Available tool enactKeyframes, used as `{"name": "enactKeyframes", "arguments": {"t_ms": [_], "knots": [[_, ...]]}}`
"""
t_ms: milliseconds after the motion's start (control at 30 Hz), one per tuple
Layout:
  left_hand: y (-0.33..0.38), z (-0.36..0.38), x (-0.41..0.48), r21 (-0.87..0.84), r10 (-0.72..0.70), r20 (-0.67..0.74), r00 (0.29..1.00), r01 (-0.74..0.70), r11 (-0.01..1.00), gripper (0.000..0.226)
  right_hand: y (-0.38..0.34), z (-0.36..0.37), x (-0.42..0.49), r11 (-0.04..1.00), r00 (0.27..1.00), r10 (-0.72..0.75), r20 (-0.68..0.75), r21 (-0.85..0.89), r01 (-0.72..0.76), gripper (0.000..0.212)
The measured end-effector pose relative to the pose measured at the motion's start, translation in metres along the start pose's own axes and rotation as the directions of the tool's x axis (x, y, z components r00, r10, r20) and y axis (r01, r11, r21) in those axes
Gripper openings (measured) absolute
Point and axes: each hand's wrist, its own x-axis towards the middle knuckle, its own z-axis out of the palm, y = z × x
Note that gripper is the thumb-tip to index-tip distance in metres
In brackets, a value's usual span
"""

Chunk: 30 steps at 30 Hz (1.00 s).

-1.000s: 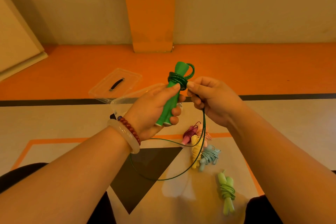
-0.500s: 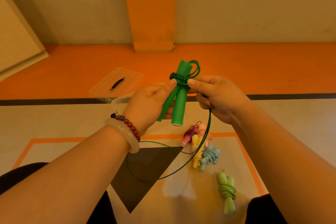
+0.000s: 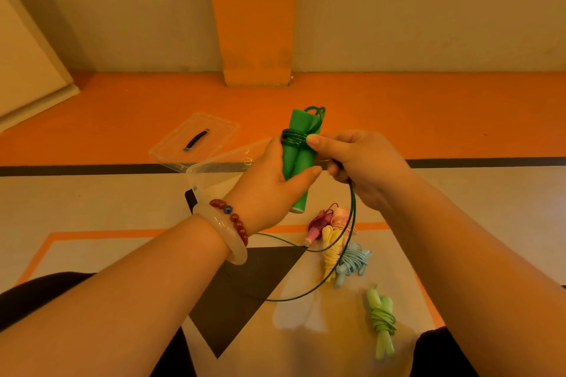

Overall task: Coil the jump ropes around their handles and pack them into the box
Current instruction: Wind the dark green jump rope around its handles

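Observation:
My left hand (image 3: pixel 269 184) grips the two dark green jump rope handles (image 3: pixel 298 159) upright in front of me. Several turns of green cord (image 3: pixel 294 139) are wound round their upper part. My right hand (image 3: pixel 364 162) pinches the loose cord just right of the handles, thumb tip at the coil. From there the cord (image 3: pixel 321 283) hangs in a wide loop down to the floor. The clear plastic box (image 3: pixel 211 176) stands behind my left hand, partly hidden by it.
The box's clear lid (image 3: pixel 196 139) with a dark handle lies on the orange floor at the back left. Coiled ropes lie on the floor: pink (image 3: pixel 321 223), yellow (image 3: pixel 330 248), light blue (image 3: pixel 352 263) and light green (image 3: pixel 381 320). My knees show at the bottom corners.
The green handles turned in my left hand from tilted to nearly upright. My right hand carried the cord round them, and the hanging loop swung.

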Motion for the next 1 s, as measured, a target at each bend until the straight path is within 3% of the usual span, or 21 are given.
{"name": "enactKeyframes", "arguments": {"t_ms": [100, 233, 433, 500, 567, 733, 800, 867, 933, 1000], "knots": [[0.002, -0.011, 0.003, -0.094, -0.054, 0.115, 0.992, 0.065, 0.993, 0.038, -0.002, -0.009, 0.001, 1.000, 0.997, -0.004, 0.072, 0.015, 0.003, 0.009], [0.012, -0.016, 0.001, -0.373, -0.061, 0.184, 0.981, 0.127, 0.919, 0.025, -0.004, -0.011, -0.001, 0.994, 0.987, -0.025, 0.157, 0.106, 0.008, 0.007], [0.014, -0.015, -0.002, -0.699, -0.146, 0.305, 0.941, 0.325, 0.637, 0.022, -0.002, -0.011, 0.000, 0.971, 0.976, -0.079, 0.201, 0.236, 0.029, 0.006], [0.015, -0.013, -0.001, -0.784, -0.129, 0.364, 0.922, 0.378, 0.492, 0.033, -0.001, -0.007, 0.000, 0.962, 0.975, -0.078, 0.209, 0.273, 0.019, 0.021], [0.014, -0.012, 0.000, -0.808, -0.108, 0.386, 0.916, 0.393, 0.438, 0.035, -0.002, -0.006, 0.000, 0.958, 0.973, -0.070, 0.222, 0.285, 0.004, 0.030], [0.018, -0.017, 0.002, -0.690, -0.162, 0.364, 0.917, 0.382, 0.615, 0.029, 0.000, -0.011, 0.001, 0.967, 0.966, -0.087, 0.244, 0.253, 0.023, 0.028], [0.021, -0.016, 0.001, -0.580, -0.205, 0.295, 0.933, 0.345, 0.738, 0.013, 0.002, -0.009, 0.001, 0.970, 0.968, -0.104, 0.229, 0.238, 0.048, 0.029], [0.019, -0.016, 0.002, -0.370, -0.192, 0.176, 0.965, 0.246, 0.896, 0.013, 0.002, -0.006, 0.001, 0.974, 0.971, -0.113, 0.210, 0.219, 0.066, 0.027], [0.017, -0.016, 0.002, -0.269, -0.165, 0.132, 0.977, 0.195, 0.943, 0.020, 0.001, -0.004, 0.002, 0.975, 0.980, -0.109, 0.166, 0.208, 0.074, 0.019], [0.016, -0.015, 0.000, -0.316, -0.178, 0.166, 0.970, 0.223, 0.922, 0.025, 0.000, -0.005, 0.005, 0.973, 0.989, -0.091, 0.118, 0.223, 0.063, 0.016]]}}
